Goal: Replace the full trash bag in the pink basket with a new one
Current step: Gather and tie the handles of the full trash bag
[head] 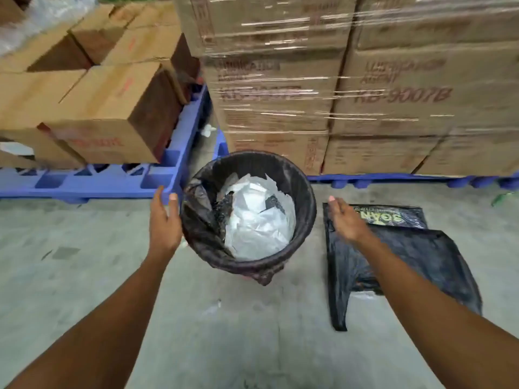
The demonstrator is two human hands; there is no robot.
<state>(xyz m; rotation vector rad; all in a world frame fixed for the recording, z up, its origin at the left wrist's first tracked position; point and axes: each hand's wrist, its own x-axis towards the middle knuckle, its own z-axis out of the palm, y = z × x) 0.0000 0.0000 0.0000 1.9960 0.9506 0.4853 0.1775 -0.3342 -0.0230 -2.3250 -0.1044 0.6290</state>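
Concrete floor (pixel 112 276) carries the basket (pixel 247 272); my open left hand (pixel 164 220) and open right hand (pixel 346 220) flank it, so I'd pinch the full bag (pixel 302 192) evenly at both sides of the rim.

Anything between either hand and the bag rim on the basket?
Nothing visible. The left hand is open at the left edge of the full trash bag, with no object between. The right hand hovers open to the right, over the new bag on the floor; only bare floor separates it from the basket.
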